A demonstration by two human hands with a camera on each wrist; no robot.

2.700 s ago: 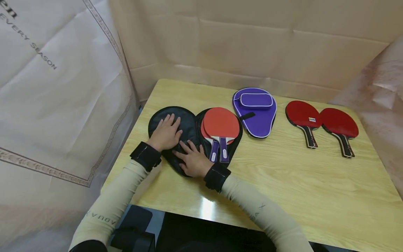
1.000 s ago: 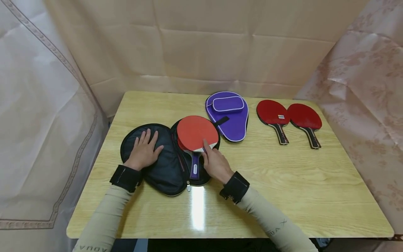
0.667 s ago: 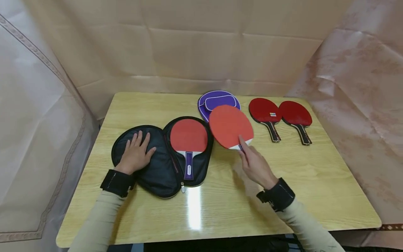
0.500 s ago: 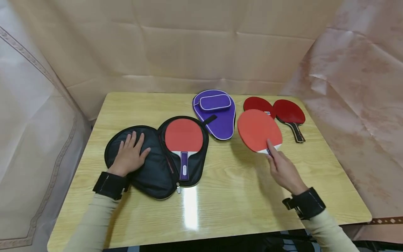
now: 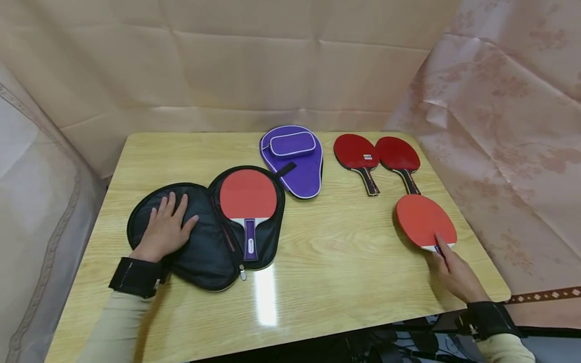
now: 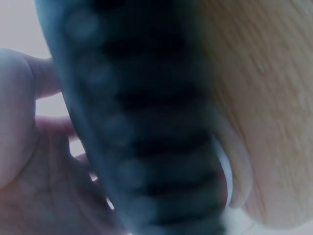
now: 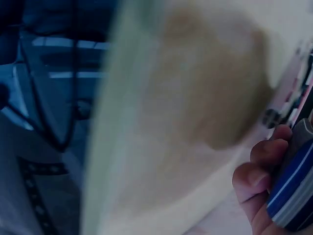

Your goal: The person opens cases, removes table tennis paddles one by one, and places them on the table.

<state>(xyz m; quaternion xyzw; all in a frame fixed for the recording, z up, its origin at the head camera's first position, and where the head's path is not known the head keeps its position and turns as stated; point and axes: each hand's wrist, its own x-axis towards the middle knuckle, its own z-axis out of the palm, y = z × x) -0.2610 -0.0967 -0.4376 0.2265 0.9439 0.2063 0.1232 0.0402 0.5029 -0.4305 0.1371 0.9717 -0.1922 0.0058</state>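
Note:
My left hand [image 5: 165,227] lies with fingers spread on the left flap of an unzipped black paddle case [image 5: 199,267]. In the case's right half rests a table tennis paddle [image 5: 248,194] with orange-red rubber and a purple handle. At the right of the table, my right hand [image 5: 458,272] grips a matching orange-red table tennis paddle [image 5: 422,219], its index finger along the blade. The right wrist view shows fingers curled round the blue-and-white striped handle [image 7: 296,196]. A large blurred dark shape hides much of the left wrist view, beside part of the left hand [image 6: 44,161].
A purple paddle case [image 5: 299,174] with white piping lies at the back middle. To its right are two dark red paddles with black handles, a left one [image 5: 356,154] and a right one [image 5: 399,154]. The table's right edge runs close by the right hand.
My right hand has lifted the upper paddle out of the black case and carried it right, to just in front of the dark red paddles. The left hand stays on the flap.

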